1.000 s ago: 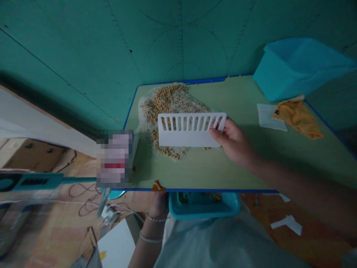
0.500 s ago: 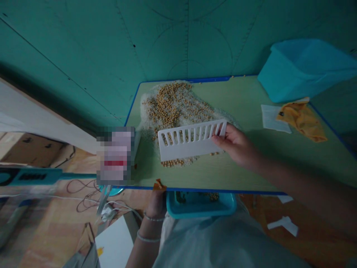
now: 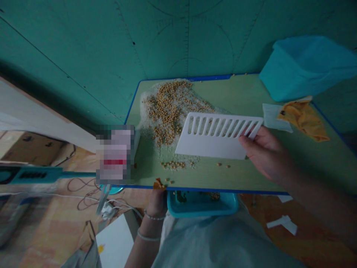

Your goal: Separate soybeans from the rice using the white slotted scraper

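My right hand [image 3: 266, 154] grips the right end of a white slotted plastic scraper [image 3: 217, 136], held lifted and tilted above the green table [image 3: 245, 175]. A pile of yellow beans mixed with white rice [image 3: 170, 108] lies at the table's far left, with a few loose beans [image 3: 174, 164] nearer the front edge. My left hand [image 3: 156, 203] is below the table's front edge, beside a teal tray [image 3: 202, 204] that it seems to hold; its fingers are hidden.
A teal plastic bin [image 3: 304, 67] stands at the back right, with a white paper [image 3: 275, 117] and an orange cloth [image 3: 302, 119] in front of it. A blurred-out box [image 3: 115, 154] sits at the table's left edge. Cables and paper scraps lie on the floor.
My right hand has lifted the scraper off the beans and moved it right. A small row of beans stays near the front edge, some at the rim.
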The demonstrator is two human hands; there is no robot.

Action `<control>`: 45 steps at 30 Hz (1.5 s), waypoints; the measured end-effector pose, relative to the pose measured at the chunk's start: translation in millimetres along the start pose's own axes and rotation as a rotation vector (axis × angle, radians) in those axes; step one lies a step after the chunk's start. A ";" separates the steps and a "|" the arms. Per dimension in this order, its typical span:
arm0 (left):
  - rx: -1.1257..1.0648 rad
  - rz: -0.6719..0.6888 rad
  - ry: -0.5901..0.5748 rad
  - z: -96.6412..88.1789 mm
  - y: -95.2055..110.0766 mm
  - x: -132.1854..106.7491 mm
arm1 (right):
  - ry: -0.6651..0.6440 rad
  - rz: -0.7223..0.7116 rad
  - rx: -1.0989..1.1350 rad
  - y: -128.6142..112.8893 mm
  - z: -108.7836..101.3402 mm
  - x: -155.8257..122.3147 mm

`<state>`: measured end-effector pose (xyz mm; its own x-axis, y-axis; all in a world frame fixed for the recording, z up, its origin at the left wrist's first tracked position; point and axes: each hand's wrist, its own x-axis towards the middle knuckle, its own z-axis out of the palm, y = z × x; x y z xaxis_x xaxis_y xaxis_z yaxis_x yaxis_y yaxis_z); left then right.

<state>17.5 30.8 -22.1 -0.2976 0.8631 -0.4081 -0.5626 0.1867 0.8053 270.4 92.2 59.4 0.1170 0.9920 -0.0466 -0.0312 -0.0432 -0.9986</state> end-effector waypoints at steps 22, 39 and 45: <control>-0.053 -0.054 0.036 11.8 -4.2 -0.7 | 0.456 0.198 -0.040 -13.6 -63.6 -57.3; 0.001 -0.022 0.061 3.7 -8.4 4.9 | 0.391 0.219 0.043 -12.0 -59.7 -53.2; 0.028 0.033 0.074 2.6 -8.4 5.6 | 0.361 0.241 0.053 -9.5 -51.3 -56.8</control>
<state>22.6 35.3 -30.1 -0.3722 0.8321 -0.4111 -0.5303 0.1729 0.8300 314.9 30.2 70.2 0.4395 0.8489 -0.2937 -0.1502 -0.2530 -0.9558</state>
